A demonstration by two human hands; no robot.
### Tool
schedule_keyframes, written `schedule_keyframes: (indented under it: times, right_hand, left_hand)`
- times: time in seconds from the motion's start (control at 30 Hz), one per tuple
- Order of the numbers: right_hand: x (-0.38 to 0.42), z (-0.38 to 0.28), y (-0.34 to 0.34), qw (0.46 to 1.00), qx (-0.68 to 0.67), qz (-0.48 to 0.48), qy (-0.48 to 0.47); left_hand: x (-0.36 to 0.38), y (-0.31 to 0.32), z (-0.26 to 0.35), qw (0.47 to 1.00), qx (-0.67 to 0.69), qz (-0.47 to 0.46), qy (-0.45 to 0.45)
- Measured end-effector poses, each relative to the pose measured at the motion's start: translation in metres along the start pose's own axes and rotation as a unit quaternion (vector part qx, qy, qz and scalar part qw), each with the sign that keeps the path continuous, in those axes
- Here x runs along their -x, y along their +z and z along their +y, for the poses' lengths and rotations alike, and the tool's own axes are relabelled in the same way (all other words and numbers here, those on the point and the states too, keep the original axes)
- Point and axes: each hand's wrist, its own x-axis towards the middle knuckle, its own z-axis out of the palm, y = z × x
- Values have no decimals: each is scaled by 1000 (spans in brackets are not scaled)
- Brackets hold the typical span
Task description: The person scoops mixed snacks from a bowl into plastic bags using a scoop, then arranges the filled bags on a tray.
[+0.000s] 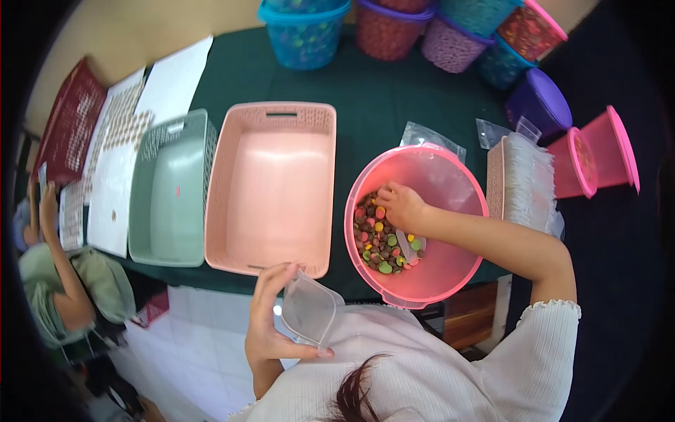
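Note:
My left hand [271,320] grips a clear plastic pouch [309,309] by its rim, thumb and fingers on opposite sides, its mouth spread wide. No contents show in it. My right hand [402,209] is inside the pink bucket [450,260], fingers curled down at the coated round candies [383,243]. These candies are brown, green, yellow and pink and lie heaped at the bucket's left side. What the fingers hold, if anything, is hidden. A translucent scoop-like piece [406,246] rests on the candies just below the hand.
A pink basket [281,190] and a green basket [165,197] stand left of the bucket. Lidded tubs [306,35] line the back. Right of the bucket, a basket holds stacked clear bags [529,183]. Another person's arm [60,239] is at far left, near a maroon box [70,123].

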Motion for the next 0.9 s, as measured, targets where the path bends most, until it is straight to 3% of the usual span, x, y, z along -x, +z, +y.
schedule_keyframes:
  times: [0.1,0.17,0.23,0.33,0.4,0.43,0.47,0.53,0.57,0.63,0.67,0.77,0.83,0.87,0.9]
  right_hand:
    - [9,8,-12,996,26,-71,-40]
    - [13,10,-5,996,-13,-62,-66]
    - [34,17,-36,975,-116,-182,-51]
    - [64,31,-68,975,-146,-163,-38]
    - [73,36,-78,982,-127,-39,133]
    - [70,36,-76,982,-127,-39,133]
    - [61,37,-70,985,-101,8,136]
    - [42,32,-48,988,-46,107,105]
    - [33,25,-38,987,-47,107,107]
    - [21,12,-28,970,-41,230,69]
    - [19,9,-25,969,-41,232,71]
    - [15,5,-27,979,-10,197,53]
    - [14,8,-37,993,13,-6,118]
    - [15,11,-38,993,15,-5,120]
    - [16,15,-40,991,-22,-91,100]
  left_hand:
    - [17,12,-3,998,-6,55,-23]
    - [27,20,-3,995,13,84,-51]
    - [31,25,0,992,21,104,-67]
    - [28,30,4,994,1,85,-67]
    - [25,33,7,995,15,79,-64]
    - [22,35,8,995,31,69,-58]
    - [19,35,11,996,31,67,-57]
    - [12,35,16,997,33,-30,-65]
    - [10,37,16,997,32,-31,-65]
    - [5,44,17,994,44,-80,-55]
    - [2,47,17,994,41,-81,-54]
    - [-3,56,15,989,53,-122,-66]
    - [-4,61,11,986,51,-150,-46]
    - [-5,61,10,987,51,-149,-43]
    - [-5,61,9,986,59,-149,-45]
